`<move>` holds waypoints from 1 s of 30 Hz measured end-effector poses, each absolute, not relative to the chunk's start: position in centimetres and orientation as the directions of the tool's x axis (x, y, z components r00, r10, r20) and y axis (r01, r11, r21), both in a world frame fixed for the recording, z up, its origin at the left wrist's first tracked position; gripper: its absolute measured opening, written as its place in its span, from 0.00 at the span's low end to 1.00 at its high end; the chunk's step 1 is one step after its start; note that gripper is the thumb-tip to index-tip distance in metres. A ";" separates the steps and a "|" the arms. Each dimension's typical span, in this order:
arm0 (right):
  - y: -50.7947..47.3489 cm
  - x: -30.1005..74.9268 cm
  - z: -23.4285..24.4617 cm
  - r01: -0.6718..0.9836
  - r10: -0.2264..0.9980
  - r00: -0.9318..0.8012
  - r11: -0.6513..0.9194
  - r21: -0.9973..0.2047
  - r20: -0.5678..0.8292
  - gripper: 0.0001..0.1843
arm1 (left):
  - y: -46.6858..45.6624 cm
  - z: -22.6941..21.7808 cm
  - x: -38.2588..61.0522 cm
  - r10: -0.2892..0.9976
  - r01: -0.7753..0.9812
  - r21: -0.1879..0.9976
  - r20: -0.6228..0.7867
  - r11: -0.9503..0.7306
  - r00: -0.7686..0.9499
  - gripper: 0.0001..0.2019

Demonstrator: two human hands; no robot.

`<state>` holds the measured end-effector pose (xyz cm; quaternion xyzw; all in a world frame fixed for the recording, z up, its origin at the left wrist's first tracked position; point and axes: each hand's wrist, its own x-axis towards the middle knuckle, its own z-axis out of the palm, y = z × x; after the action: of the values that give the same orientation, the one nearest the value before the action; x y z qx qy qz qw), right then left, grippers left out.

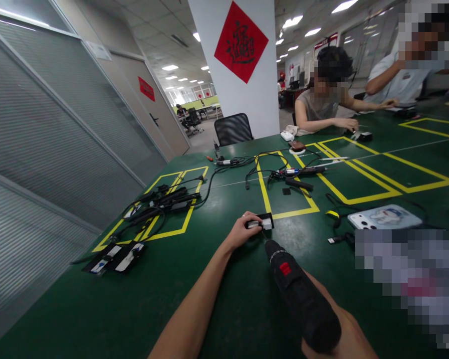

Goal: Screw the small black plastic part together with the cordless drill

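My left hand (246, 230) is closed around a small white block (267, 225) on a thin black plate, pressing it to the green table (224, 299). In my right hand (349, 331) is a black cordless drill (290, 281) with a red switch on top. Its chuck points away from me, and the thin bit reaches the near edge of the white block beside my left fingers. Whether the bit touches the block I cannot tell. The drill body hides most of my right fingers.
Black cables and adapters (172, 199) lie tangled at left, above two black-and-white pieces (129, 257). Another cable and a pen-like tool (303, 171) lie beyond my hands. A patterned phone (385, 217) rests at right. Co-workers sit at the far right, one person's hand (346, 124) on the table.
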<state>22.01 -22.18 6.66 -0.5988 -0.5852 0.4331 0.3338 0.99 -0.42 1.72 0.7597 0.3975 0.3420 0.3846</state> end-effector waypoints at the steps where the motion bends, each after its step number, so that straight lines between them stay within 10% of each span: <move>1: -22.2 22.0 6.7 0.412 0.990 -0.053 -0.099 -0.906 -0.133 0.44 | -0.4 1.7 1.0 0.866 0.340 0.856 0.215 -0.390 0.452 0.10; 30: -22.4 21.9 5.9 0.421 0.992 -0.037 -0.092 -0.903 -0.118 0.45 | -0.3 1.5 0.9 0.850 0.331 0.844 0.239 -0.421 0.470 0.11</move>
<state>21.87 -22.37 5.95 -0.6060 -0.5830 0.4226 0.3381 0.90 -0.25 1.46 0.7699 0.3835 0.3432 0.3774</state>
